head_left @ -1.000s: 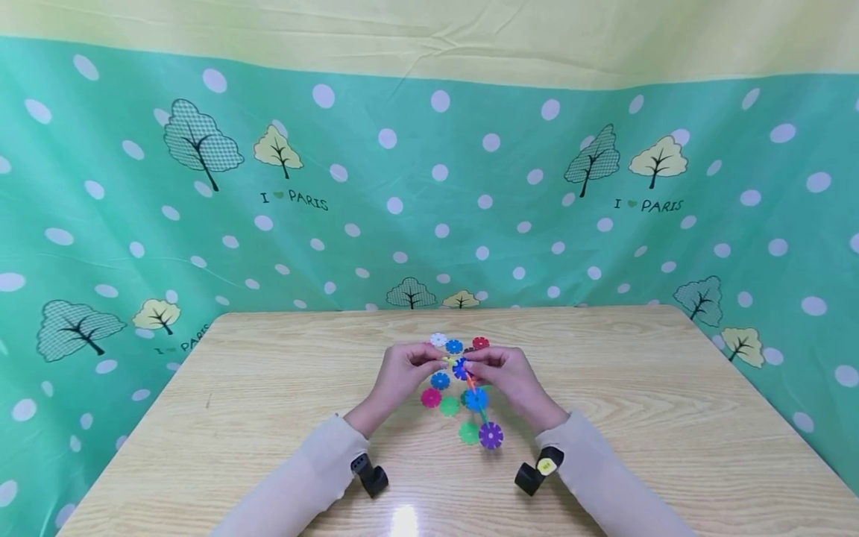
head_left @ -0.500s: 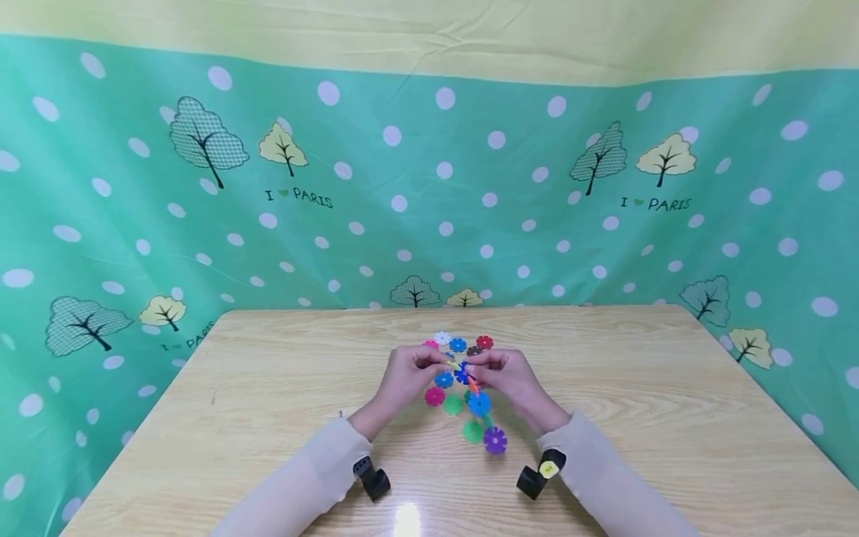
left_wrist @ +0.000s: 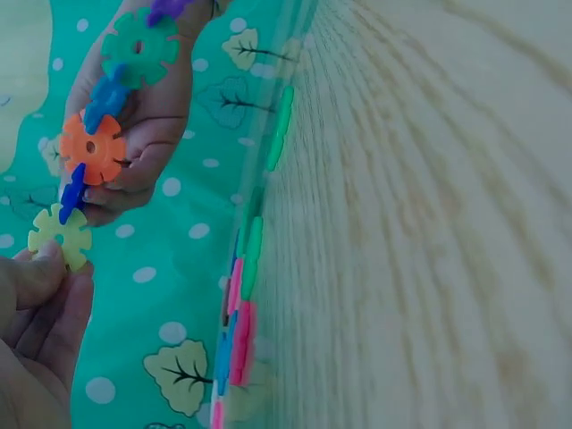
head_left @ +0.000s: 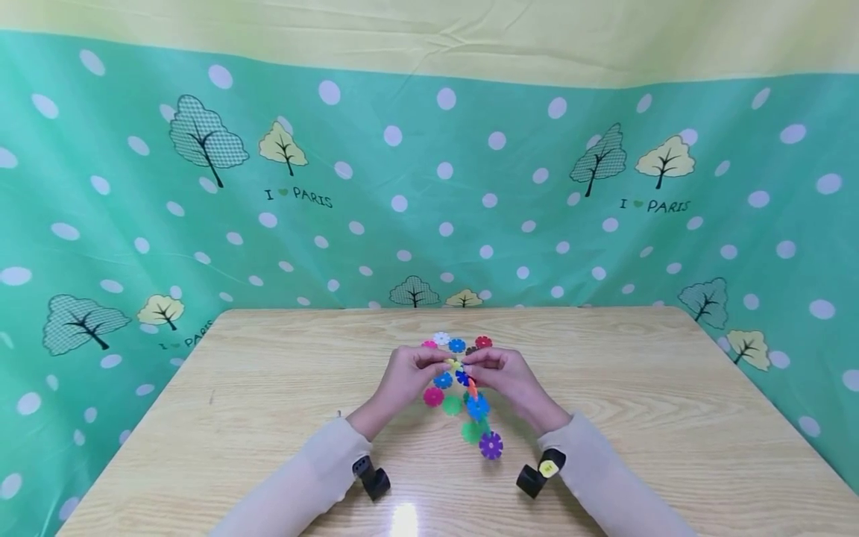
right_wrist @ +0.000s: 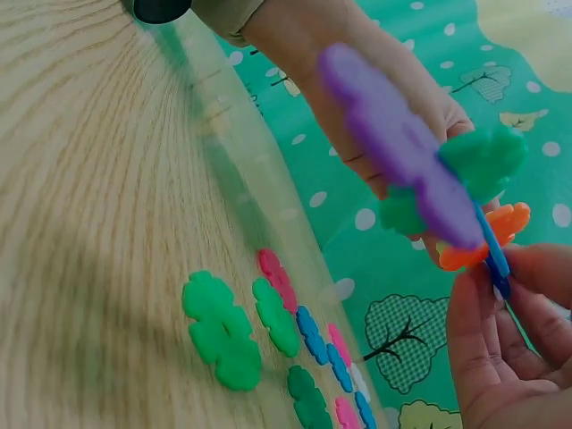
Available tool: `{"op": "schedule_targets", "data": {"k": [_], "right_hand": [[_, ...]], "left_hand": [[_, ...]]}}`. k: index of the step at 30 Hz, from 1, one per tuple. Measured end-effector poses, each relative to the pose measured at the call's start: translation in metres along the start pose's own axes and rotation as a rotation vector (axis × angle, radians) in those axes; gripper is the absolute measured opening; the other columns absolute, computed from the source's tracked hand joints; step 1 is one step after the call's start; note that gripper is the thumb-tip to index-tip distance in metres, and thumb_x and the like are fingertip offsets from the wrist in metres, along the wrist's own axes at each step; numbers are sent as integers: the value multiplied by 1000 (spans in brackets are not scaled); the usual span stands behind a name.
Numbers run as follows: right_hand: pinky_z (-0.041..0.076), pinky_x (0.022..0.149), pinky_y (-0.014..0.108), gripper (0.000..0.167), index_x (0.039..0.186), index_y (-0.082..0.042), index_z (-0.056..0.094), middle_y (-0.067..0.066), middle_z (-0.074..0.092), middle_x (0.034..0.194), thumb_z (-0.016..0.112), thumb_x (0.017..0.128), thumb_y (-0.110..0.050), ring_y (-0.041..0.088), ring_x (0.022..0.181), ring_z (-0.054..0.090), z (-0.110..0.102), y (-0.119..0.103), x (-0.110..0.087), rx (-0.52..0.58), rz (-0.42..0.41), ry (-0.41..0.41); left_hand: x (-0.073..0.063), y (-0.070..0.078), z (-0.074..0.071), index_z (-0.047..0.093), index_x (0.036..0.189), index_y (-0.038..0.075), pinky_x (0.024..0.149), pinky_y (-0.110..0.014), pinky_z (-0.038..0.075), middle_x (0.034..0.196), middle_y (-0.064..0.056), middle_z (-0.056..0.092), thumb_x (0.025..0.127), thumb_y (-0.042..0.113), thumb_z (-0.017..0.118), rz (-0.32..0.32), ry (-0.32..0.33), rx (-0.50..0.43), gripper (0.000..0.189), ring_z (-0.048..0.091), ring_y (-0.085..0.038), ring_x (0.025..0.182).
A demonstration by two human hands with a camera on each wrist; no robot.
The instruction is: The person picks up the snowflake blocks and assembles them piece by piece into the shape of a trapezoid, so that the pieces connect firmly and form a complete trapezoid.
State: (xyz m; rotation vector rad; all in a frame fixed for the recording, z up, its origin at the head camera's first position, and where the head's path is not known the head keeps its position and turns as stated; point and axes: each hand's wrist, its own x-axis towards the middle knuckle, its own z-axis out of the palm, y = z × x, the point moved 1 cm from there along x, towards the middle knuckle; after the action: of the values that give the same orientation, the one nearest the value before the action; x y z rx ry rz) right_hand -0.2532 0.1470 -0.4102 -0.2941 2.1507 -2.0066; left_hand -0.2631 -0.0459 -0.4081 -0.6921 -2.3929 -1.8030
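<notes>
A chain of interlocking snowflake discs hangs between both hands above the table. My left hand pinches the yellow disc at the chain's upper end, thumb against its face. Fingers and thumb of my right hand grip the dark blue disc, slotted into the yellow one. Beyond it follow an orange disc, a light blue disc, a green disc and a purple disc at the free end, each set crosswise to its neighbour. In the right wrist view, the fingers hide the yellow disc.
Loose discs lie flat beneath and behind the hands: a light green disc, a pink disc, a blue disc, a white disc, a red disc and others. A polka-dot curtain stands behind the wooden table.
The chain has tilted: its dark blue disc and purple end sit slightly lower, and the yellow disc now shows more of its face. Both hands keep their grip and almost the same place.
</notes>
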Motion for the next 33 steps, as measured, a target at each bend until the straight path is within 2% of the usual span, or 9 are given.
{"op": "schedule_targets", "data": {"k": [1, 7, 10, 13, 18, 22, 25, 30, 33], "right_hand": [[55, 80, 28, 30, 109, 11, 61, 8, 68, 98, 65, 89, -12, 13, 83, 66, 0, 0, 0, -3, -1, 4], [54, 79, 26, 29, 105, 2, 67, 8, 69, 101, 72, 84, -18, 14, 85, 65, 2, 1, 1, -96, -14, 47], [54, 77, 25, 27, 103, 3, 68, 10, 69, 99, 72, 84, -16, 14, 84, 65, 2, 1, 1, -121, -33, 59], [54, 77, 25, 28, 103, 6, 67, 9, 70, 96, 71, 85, -14, 14, 83, 65, 2, 2, 1, -133, -32, 73], [53, 78, 27, 24, 101, 3, 69, 7, 71, 92, 71, 85, -15, 15, 84, 65, 0, 2, 0, -145, 7, 118], [51, 78, 28, 20, 99, -2, 71, 6, 71, 91, 70, 85, -15, 16, 86, 64, -1, 1, 0, -149, 26, 130], [51, 77, 27, 20, 99, -1, 71, 7, 71, 91, 70, 85, -15, 16, 85, 64, -1, 1, 0, -145, 26, 125], [51, 77, 26, 23, 100, 2, 69, 6, 71, 91, 70, 85, -15, 14, 84, 64, -1, 1, 1, -135, 25, 112], [51, 78, 26, 24, 102, 4, 69, 7, 71, 91, 69, 85, -14, 14, 84, 64, -1, 1, 1, -134, 28, 113]], "left_hand": [[1, -5, 1, 73, 99, 2, 72, -22, 56, 98, -12, 71, 84, 3, 68, -14, -2, 1, 16, 69, -19, 85], [3, -5, 1, 73, 103, 4, 75, -23, 55, 102, -10, 71, 85, 10, 69, -71, -13, -18, 19, 68, -18, 90], [2, -6, 0, 72, 104, 3, 76, -24, 55, 102, -10, 71, 85, 11, 70, -78, -24, -26, 21, 68, -19, 91], [0, -11, -3, 70, 107, 2, 78, -24, 55, 106, -12, 70, 85, 10, 70, -120, -45, -45, 24, 68, -20, 94], [-5, -21, -12, 68, 110, 3, 82, -27, 54, 109, -12, 68, 84, 9, 70, -209, -120, -29, 27, 66, -20, 97], [-8, -29, -19, 68, 109, 2, 86, -31, 52, 108, -13, 69, 83, 5, 69, -235, -208, 15, 26, 65, -20, 96], [-9, -37, -22, 68, 108, 0, 87, -32, 52, 106, -14, 69, 82, 0, 68, -248, -259, 12, 26, 65, -21, 96], [-9, -46, -25, 69, 104, 1, 80, -26, 52, 101, -10, 70, 77, 0, 73, -289, -277, 11, 27, 63, -17, 89], [-9, -49, -25, 71, 102, 3, 76, -24, 51, 98, -7, 71, 76, 2, 75, -280, -283, 53, 27, 61, -13, 84]]}}
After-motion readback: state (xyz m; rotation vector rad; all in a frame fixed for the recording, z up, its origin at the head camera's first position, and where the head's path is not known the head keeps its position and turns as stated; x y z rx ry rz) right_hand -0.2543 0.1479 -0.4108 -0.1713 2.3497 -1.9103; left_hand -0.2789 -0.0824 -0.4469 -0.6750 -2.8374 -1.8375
